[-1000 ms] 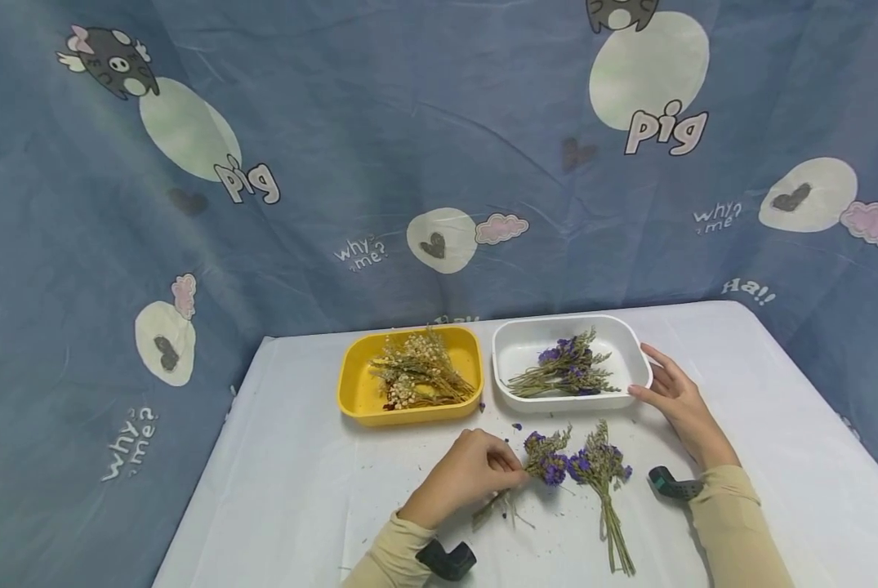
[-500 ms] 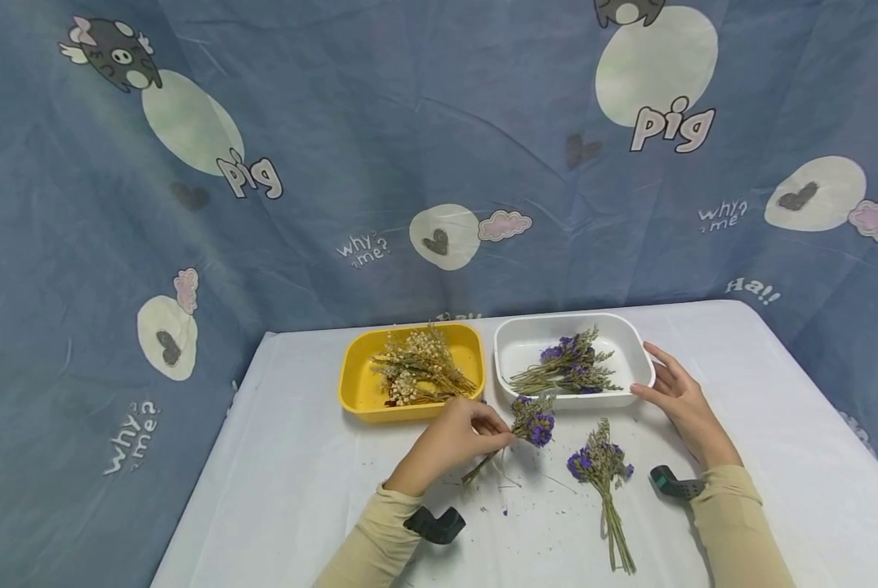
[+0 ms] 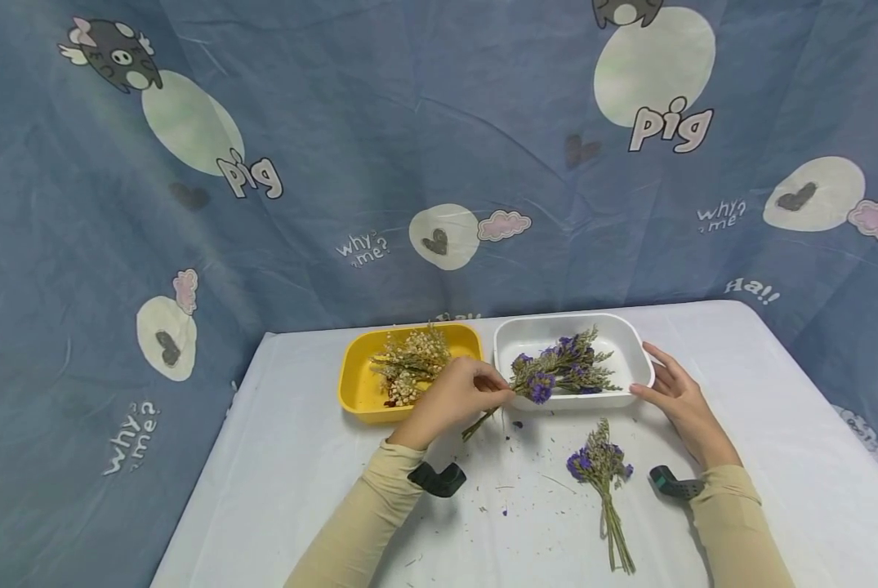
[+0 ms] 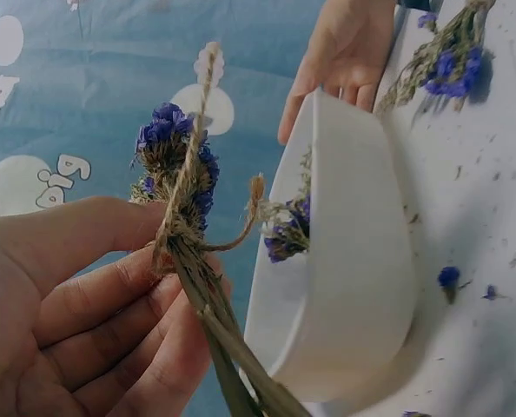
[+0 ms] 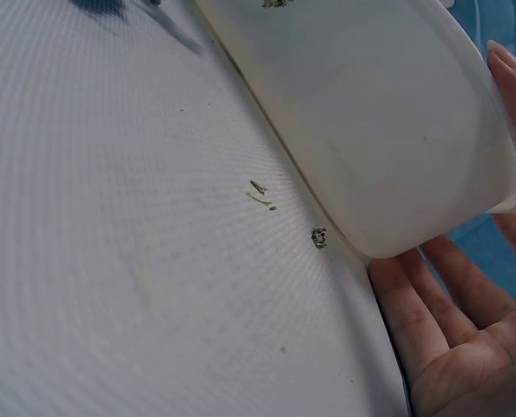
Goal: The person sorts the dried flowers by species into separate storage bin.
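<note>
My left hand [image 3: 456, 400] pinches a tied bunch of dried purple flowers [image 3: 540, 385] by its stems. Its flower heads reach over the front left rim of the white tray [image 3: 510, 400]. In the left wrist view, twine [image 4: 188, 156] wraps the stems, its loose ends sticking out. More dried purple flowers [image 3: 581, 377] lie inside that tray. My right hand [image 3: 684, 400] holds the tray's right end, thumb at the front corner and fingers along the side; the right wrist view shows the fingers [image 5: 414, 304] against the end wall. Another purple bunch [image 3: 600, 465] lies on the table.
A yellow tray [image 3: 350, 392] with dried whitish flowers [image 3: 412, 359] stands left of the white tray, partly hidden by my left hand. Small petals and stem bits dot the white tablecloth [image 3: 262, 490]. A blue printed curtain [image 3: 336, 163] hangs behind.
My left hand has lifted the purple bunch off the table and carried it away from me, up to the white tray's front left rim. My right hand has stayed on the tray.
</note>
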`<state>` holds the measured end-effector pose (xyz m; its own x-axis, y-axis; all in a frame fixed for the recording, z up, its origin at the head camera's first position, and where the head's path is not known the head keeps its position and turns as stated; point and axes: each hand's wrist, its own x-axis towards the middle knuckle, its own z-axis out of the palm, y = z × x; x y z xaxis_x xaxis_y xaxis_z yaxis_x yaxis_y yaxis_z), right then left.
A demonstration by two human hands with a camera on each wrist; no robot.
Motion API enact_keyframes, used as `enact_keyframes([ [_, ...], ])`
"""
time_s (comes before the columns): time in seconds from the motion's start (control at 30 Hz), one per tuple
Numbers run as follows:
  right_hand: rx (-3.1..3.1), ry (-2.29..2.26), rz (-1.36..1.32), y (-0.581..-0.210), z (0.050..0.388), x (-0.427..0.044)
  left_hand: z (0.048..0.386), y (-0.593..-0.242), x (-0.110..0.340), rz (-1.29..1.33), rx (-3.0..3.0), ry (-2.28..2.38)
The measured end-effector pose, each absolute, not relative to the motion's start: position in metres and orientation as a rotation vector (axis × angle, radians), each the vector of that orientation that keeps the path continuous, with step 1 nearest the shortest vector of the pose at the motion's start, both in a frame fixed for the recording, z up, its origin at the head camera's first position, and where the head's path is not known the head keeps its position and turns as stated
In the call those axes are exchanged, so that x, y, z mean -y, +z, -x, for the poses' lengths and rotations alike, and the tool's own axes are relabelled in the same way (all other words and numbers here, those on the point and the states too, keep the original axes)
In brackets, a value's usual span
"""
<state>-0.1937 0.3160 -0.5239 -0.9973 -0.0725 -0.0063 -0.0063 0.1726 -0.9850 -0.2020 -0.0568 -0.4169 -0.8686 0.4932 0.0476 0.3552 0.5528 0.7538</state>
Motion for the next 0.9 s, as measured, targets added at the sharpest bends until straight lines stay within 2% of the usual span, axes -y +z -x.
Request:
enact_keyframes([
  [0.47, -2.403, -1.937, 0.054, -0.524, 0.195, -0.316, 0.255, -0.406, 0.035, -0.856, -2.682, 1.039],
  [0.9, -2.418, -1.903, 0.036, -0.522, 0.195, -0.316, 0.287, -0.397, 0.012, -0.851, -2.711, 0.805],
])
